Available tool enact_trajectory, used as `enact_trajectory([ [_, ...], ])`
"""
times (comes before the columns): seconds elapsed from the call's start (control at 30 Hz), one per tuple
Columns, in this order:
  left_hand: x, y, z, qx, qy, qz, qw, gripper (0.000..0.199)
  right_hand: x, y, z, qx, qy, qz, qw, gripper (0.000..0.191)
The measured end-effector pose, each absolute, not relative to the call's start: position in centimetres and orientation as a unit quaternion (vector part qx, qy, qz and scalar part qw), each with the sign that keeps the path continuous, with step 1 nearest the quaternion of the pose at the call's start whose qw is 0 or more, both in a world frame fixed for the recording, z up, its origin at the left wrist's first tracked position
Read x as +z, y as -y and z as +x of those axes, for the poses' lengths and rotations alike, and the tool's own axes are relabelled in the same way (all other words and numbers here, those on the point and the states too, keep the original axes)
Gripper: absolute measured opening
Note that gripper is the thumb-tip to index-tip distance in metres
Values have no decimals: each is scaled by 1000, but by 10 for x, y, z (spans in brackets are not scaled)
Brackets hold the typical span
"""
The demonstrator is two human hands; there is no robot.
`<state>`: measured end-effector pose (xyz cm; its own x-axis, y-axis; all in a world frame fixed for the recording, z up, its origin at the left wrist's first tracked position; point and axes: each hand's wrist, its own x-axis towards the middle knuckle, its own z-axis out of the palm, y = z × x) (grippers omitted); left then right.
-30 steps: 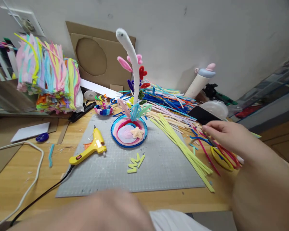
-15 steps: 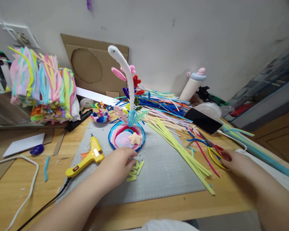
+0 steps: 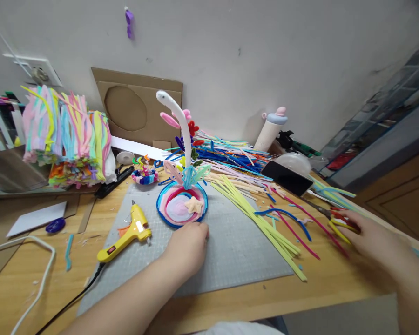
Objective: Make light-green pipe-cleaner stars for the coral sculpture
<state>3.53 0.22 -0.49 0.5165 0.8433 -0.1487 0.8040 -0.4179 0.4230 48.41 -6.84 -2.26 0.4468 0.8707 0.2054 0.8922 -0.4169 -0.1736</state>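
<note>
My left hand [image 3: 187,247] is closed on the grey cutting mat [image 3: 237,256], just in front of the round craft base [image 3: 178,208]; whatever is in its fingers is hidden. A cream star [image 3: 193,205] lies on that base, and a white fuzzy stem [image 3: 185,125] rises behind it with coloured flowers and butterfly-like wings. At the right, my right hand [image 3: 365,230] holds scissors [image 3: 323,211] by their red and yellow handles, blades pointing left. Several yellow-green pipe cleaners [image 3: 258,218] lie across the mat between my hands.
A yellow glue gun [image 3: 125,237] with a black cord lies left of the base. Bundled pipe cleaners [image 3: 73,130] stand back left, loose ones [image 3: 230,156] behind the mat. A phone [image 3: 287,178] and a bottle [image 3: 270,130] are back right. Cardboard [image 3: 160,107] leans on the wall.
The small yellow-green cut pieces beside my left hand no longer show, and its fingers have closed. My right hand has moved right with the scissors, off the blue and magenta strips. The view has shifted slightly.
</note>
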Motion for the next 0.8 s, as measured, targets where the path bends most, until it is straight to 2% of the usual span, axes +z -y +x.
enact_trajectory([
  [0.07, -4, -1, 34, 51, -494, 835, 236, 26, -16, 70, 481, -18, 545, -823, 161, 21],
  [0.13, 2, 0, 30, 80, -497, 815, 288, 27, -7, 73, 464, -4, 555, -802, 221, 15],
  [0.2, 12, -1, 23, 126, -490, 760, 408, 25, 2, 79, 435, 94, 570, -752, 318, 17],
  [0.27, 23, -5, 13, 113, -462, 677, 562, 20, 8, 85, 398, 239, 546, -697, 399, 17],
  [0.37, 33, -12, -1, 174, -414, 570, 688, 19, 5, 90, 341, 352, 501, -638, 467, 27],
  [0.4, 33, -14, -4, 201, -398, 530, 722, 21, 2, 90, 324, 362, 509, -623, 471, 29],
  [0.47, 30, -16, -10, 239, -367, 442, 783, 24, -4, 86, 294, 395, 579, -580, 415, 28],
  [0.6, 21, -14, -12, 277, -287, 309, 863, 22, -6, 67, 254, 292, 683, -595, 306, 19],
  [0.8, 16, -6, -9, 293, -258, 245, 887, 23, -2, 41, 233, 234, 718, -598, 267, 30],
])
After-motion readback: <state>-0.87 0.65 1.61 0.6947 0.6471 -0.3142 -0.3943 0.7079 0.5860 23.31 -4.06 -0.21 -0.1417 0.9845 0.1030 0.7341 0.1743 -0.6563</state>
